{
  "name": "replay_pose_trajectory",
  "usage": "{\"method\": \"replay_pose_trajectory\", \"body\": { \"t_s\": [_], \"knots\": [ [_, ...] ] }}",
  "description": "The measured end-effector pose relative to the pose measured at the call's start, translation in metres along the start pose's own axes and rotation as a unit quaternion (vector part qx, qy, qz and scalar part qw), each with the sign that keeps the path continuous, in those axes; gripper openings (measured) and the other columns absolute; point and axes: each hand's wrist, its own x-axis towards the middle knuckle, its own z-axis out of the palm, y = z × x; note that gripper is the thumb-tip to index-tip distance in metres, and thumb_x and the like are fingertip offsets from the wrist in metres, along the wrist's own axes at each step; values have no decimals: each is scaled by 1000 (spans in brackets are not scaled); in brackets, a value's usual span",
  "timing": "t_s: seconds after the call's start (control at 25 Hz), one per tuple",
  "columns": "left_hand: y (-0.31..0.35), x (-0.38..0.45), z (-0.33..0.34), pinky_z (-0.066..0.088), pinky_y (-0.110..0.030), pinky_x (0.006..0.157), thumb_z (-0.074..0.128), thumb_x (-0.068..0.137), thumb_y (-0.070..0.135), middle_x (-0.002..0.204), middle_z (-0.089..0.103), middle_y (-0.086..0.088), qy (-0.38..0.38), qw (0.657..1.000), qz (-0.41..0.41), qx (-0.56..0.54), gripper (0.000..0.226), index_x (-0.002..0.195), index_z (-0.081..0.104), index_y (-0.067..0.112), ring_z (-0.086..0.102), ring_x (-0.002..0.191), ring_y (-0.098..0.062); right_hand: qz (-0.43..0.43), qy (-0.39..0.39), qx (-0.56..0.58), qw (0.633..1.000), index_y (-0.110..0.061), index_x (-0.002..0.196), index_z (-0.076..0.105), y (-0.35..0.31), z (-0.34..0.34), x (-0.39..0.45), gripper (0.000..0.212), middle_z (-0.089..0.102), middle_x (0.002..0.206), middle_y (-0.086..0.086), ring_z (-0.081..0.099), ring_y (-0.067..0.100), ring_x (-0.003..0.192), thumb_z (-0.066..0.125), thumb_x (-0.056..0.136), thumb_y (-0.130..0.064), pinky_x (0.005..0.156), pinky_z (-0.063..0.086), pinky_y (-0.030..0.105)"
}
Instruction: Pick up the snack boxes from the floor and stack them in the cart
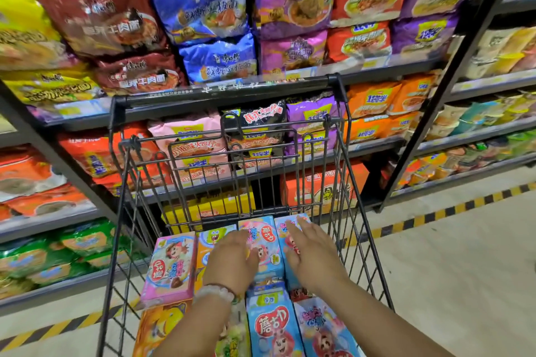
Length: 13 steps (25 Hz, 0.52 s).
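Observation:
A black wire cart (359, 211) stands in front of me, filled with several colourful snack boxes. A pink box (171, 266) lies at the left and an orange box (156, 327) below it. Light blue boxes (261, 238) fill the middle and right, with another blue box (272, 327) nearer me. My left hand (232, 258), a bead bracelet on its wrist, lies flat with straight fingers on the boxes in the middle. My right hand (310, 252) hovers flat over the right blue box (282, 224), fingers straight. Neither hand holds anything.
Shelves (377, 64) of instant noodle bags rise behind the cart and to both sides. Cardboard cases (316, 188) sit on the bottom shelf. A yellow-black hazard stripe (452, 209) runs along the pale floor at the right.

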Motion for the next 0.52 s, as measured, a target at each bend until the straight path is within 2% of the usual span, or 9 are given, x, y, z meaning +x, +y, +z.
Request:
{"method": "replay_pose_trajectory", "body": {
  "t_s": [0.12,0.24,0.28,0.36,0.44,0.52],
  "knots": [
    [-7,-26,-58,30,-28,105,49,95,34,140,45,-3,69,997,20,9,48,139,42,16,40,129,-20,-34,18,18,999,-29,151,12,-23,-43,-28,55,6,159,-6,4,14,145,32,101,-38,115,4,26],
    [-10,-66,-137,34,-35,104,56,89,40,135,52,-5,133,990,44,25,52,134,48,15,45,125,-24,-77,88,-22,993,-25,150,18,-57,-99,-64,55,15,157,-4,11,14,144,35,100,-39,115,10,29],
    [-12,-83,-164,35,-37,104,52,85,49,135,52,-4,145,987,49,38,60,134,48,16,45,125,-25,-96,111,-40,988,-23,149,23,-72,-116,-78,55,18,156,-3,14,16,143,37,99,-39,115,12,30],
    [-17,-123,-219,38,-40,103,33,71,66,134,52,-4,163,981,74,76,81,134,48,17,46,124,-25,-121,153,-66,979,-19,146,31,-105,-144,-114,54,24,154,0,19,19,141,41,98,-40,113,16,32],
    [-24,-169,-263,37,-40,103,23,62,70,136,52,-5,179,976,79,94,92,135,47,19,46,125,-26,-134,191,-72,970,-19,145,33,-135,-163,-156,54,26,153,1,20,20,140,44,97,-39,112,17,31],
    [-35,-226,-297,36,-39,101,26,63,70,135,52,-6,200,973,71,95,92,135,46,18,47,124,-27,-151,217,-76,961,-20,145,33,-168,-175,-202,54,29,151,2,22,20,138,44,96,-40,110,18,31]
  ]
}}
